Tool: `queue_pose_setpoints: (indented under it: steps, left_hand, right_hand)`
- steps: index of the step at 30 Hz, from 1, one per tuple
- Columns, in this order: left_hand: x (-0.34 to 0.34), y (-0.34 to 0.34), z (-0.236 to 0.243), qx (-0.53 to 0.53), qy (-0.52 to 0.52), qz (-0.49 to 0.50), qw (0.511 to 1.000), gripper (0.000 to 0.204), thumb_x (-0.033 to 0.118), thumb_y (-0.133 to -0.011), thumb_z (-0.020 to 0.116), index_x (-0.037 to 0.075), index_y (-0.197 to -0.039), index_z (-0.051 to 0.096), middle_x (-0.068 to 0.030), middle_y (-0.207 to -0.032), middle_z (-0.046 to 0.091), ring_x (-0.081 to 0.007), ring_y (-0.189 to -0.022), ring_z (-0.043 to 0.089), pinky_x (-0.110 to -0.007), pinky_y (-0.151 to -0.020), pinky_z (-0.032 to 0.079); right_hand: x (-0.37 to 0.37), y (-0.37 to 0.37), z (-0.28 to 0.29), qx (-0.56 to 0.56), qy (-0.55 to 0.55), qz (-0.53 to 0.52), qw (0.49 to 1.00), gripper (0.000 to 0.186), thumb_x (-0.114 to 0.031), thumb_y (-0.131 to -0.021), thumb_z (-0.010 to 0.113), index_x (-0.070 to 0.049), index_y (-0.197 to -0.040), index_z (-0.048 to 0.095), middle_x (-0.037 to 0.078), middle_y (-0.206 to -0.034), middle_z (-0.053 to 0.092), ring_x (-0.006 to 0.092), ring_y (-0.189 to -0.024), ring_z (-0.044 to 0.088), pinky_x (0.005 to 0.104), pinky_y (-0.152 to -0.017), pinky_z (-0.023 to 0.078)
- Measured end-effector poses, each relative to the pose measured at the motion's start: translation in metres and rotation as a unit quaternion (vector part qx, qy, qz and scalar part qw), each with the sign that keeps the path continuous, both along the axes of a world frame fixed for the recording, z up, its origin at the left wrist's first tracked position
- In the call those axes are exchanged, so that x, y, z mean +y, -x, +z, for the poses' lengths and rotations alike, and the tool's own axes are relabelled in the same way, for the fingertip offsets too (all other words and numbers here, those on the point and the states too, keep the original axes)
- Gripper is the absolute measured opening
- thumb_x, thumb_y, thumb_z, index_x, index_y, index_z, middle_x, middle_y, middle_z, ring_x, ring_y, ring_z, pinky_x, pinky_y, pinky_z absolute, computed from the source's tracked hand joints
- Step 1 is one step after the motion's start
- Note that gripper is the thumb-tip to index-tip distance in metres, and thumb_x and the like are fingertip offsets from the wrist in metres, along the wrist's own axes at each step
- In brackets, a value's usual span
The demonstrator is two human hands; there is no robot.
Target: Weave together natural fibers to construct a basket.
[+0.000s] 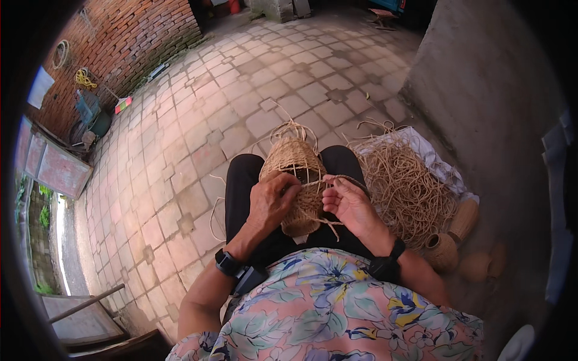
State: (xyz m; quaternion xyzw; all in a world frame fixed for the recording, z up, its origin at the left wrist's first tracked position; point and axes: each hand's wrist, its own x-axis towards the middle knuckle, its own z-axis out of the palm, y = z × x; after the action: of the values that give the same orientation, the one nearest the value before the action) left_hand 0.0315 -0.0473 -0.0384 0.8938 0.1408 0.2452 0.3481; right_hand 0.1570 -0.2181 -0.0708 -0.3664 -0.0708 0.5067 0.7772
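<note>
A tan, partly woven basket [291,154] lies across my lap between my knees, with loose cord ends standing out at its far end. An open gap with bare upright strands shows in its middle, between the two woven parts. My left hand [272,197] is closed over the left side of the basket, fingers curled at the gap. On the right side, my right hand [350,203] pinches a twisted cord [314,181] between thumb and forefinger, its other fingers loosely bent. The cord runs across the gap toward my left hand. Both palms are partly hidden.
To the right, a tangled heap of cord [409,186] rests on a white sheet [435,157]. Beside it are a round woven pot [441,251] and another woven piece [464,219]. A grey wall [487,90] rises at right; boards [57,157] lean at far left.
</note>
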Motion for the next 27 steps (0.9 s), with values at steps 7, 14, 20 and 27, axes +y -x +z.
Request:
queue_pose_setpoints:
  steps: [7, 14, 20, 27]
  left_hand:
    - [-0.006, -0.011, 0.009, 0.152, 0.030, 0.073, 0.985, 0.013, 0.021, -0.077, 0.059, 0.012, -0.085, 0.063, -0.0092, -0.076, 0.066, -0.0291, -0.073, 0.065, -0.040, -0.066, 0.050]
    - [-0.011, -0.014, -0.001, 0.146, 0.074, 0.130, 0.978, 0.018, 0.018, -0.074, 0.061, 0.014, -0.092, 0.061, -0.0064, -0.075, 0.067, -0.0272, -0.074, 0.066, -0.038, -0.066, 0.050]
    - [-0.003, -0.005, -0.037, 0.057, 0.257, 0.133, 0.955, 0.016, 0.005, -0.075, 0.063, 0.006, -0.090, 0.058, -0.0032, -0.077, 0.066, -0.0112, -0.073, 0.062, -0.027, -0.067, 0.048]
    - [0.003, 0.009, -0.036, 0.051, 0.218, 0.064, 0.973, 0.019, 0.016, -0.077, 0.061, 0.011, -0.095, 0.062, -0.0042, -0.078, 0.069, -0.0201, -0.073, 0.066, -0.032, -0.068, 0.049]
  right_hand:
    - [0.046, -0.023, 0.012, -0.250, 0.043, -0.005, 0.967, 0.014, -0.019, -0.091, 0.059, -0.005, -0.096, 0.060, 0.001, -0.085, 0.063, 0.0083, -0.072, 0.059, 0.0223, -0.064, 0.048]
    - [0.066, -0.010, 0.026, -0.676, 0.210, 0.025, 0.706, 0.016, -0.014, -0.074, 0.061, -0.002, -0.083, 0.063, 0.020, -0.074, 0.063, 0.0391, -0.075, 0.062, 0.0455, -0.069, 0.049]
    - [0.083, 0.006, 0.011, -0.743, 0.262, 0.007, 0.615, 0.017, -0.008, -0.074, 0.060, -0.002, -0.090, 0.056, 0.016, -0.073, 0.064, 0.0366, -0.073, 0.064, 0.0473, -0.066, 0.049]
    - [0.060, 0.006, 0.014, -0.587, 0.226, -0.062, 0.775, 0.027, -0.001, -0.072, 0.066, -0.003, -0.096, 0.052, 0.005, -0.064, 0.056, 0.0154, -0.059, 0.056, 0.0302, -0.059, 0.046]
